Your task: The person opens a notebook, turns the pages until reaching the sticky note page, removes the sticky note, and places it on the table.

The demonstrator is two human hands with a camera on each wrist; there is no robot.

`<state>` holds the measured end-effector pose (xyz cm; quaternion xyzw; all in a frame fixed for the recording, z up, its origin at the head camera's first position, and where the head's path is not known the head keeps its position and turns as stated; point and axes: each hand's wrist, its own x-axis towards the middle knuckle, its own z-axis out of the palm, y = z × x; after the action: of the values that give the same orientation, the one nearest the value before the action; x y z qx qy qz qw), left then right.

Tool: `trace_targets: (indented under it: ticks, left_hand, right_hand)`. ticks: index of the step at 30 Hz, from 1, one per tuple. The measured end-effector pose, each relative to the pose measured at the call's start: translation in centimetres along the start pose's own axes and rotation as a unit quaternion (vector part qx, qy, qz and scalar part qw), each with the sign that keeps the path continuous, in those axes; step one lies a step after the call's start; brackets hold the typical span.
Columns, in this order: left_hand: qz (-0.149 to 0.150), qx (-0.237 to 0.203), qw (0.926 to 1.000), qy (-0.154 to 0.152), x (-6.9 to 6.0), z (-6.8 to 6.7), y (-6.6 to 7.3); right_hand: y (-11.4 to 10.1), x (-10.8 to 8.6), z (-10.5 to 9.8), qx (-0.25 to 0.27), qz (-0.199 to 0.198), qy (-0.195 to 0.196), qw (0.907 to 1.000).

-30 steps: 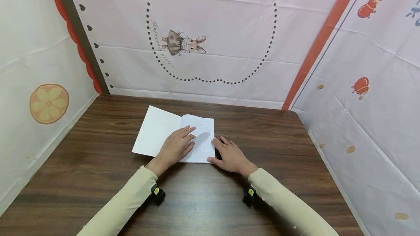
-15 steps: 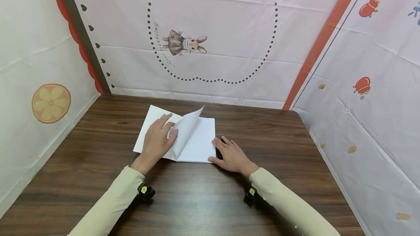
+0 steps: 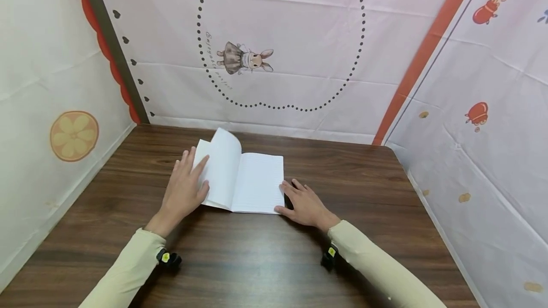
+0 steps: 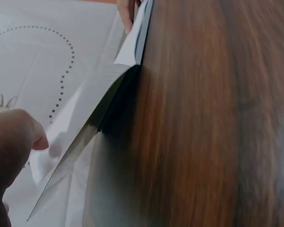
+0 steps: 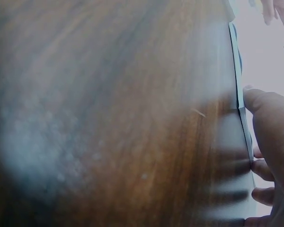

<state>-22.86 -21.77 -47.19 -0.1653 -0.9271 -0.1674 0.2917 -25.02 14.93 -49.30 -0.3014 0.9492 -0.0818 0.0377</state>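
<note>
Notebook: While a page stood arched, turning it seemed my step.
Left grip: spread; next probably needed pressing it flat.
Right grip: spread, at notebook's edge.

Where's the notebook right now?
In the head view, the notebook lies open on the wood-grain table, just left of the picture's centre, between the left hand at its left side and the right hand at its right edge.

Head cam: bright; whitish glare on dark-brown wood-grain tabletop, lower ctr. L wrist cam: dimmer, tabletop blurred. R wrist cam: hazy, white upper-R bkgd overexposed, shadows beside bare right hand.
</note>
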Motion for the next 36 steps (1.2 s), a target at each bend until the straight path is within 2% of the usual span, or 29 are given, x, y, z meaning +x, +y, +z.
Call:
trace_targets:
  ticks: [3,6,15,23,29,32,36]
  left_hand:
    - [0.046,0.019,0.9973,-0.054,-0.3,-0.1,-0.3]
    - [0.062,0.031,0.9923,-0.103,-0.4,-0.2,-0.4]
    - [0.010,0.030,0.9771,-0.210,-1.6,0.1,-2.3]
    - [-0.020,0.001,0.9676,-0.252,-3.0,-0.1,-4.0]
    - [-0.037,-0.016,0.9558,-0.291,-4.0,-0.2,-4.7]
    - [-0.045,-0.022,0.9525,-0.300,-4.2,-0.3,-4.9]
    - [-0.048,-0.034,0.9524,-0.299,-4.5,-0.4,-5.4]
  right_hand:
    - [0.1,-0.1,0.0,0.000,0.001,-0.001,1.0000]
    - [0.1,0.0,0.0,0.001,0.001,-0.001,1.0000]
    - [0.0,-0.1,-0.2,0.005,-0.003,0.000,1.0000]
    - [0.1,-0.1,-0.1,0.004,-0.004,0.002,1.0000]
    - [0.2,-0.1,-0.2,0.009,-0.009,0.007,0.9999]
    - [0.2,-0.1,-0.3,0.007,-0.009,0.008,0.9999]
    - [0.2,-0.1,-0.4,0.013,-0.014,0.012,0.9997]
